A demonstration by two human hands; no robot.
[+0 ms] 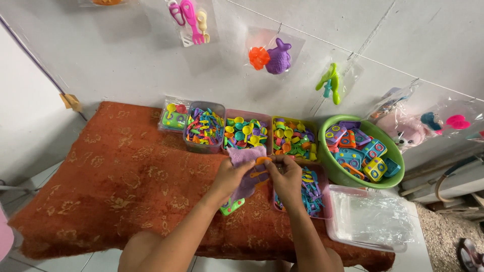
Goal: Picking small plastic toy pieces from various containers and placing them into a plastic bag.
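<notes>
Step in hand: you look to be filling a clear plastic bag (247,168) with a toy set at the centre of the frame; a purple toy piece shows through it and an orange utensil (262,160) sits at its mouth, so I judge this the loading stage.
Left hand: your left hand (229,176) is curled closed on the bag's left side, thumb over the film, gripping it.
Right hand: your right hand (287,177) is pinched at the bag's upper right edge, fingertips close together beside the orange utensil; whether they grip the utensil or only the film, I cannot tell.
Where the bag is: just above the red patterned cloth (116,181), centre frame, in front of the row of tubs.
Under the bag: a small green toy tray with coloured dots (232,206) lies on the cloth just below your left wrist.
Nearest supply: a pink tub of blue pieces (312,194) sits right of your right hand, partly hidden by it.
Back row: a tub of mixed coloured pieces (204,126), a tub of little spoons and cups (246,132) and a yellow tub of small toys (293,136) stand side by side above your hands.
Right side: a green basin of toy cameras (364,153) at upper right, and a clear bin of empty bags (368,219) at lower right.
Next move calls for: keeping the bag mouth held open with your left hand while the right seats the piece, without letting the thin film fold shut.
</notes>
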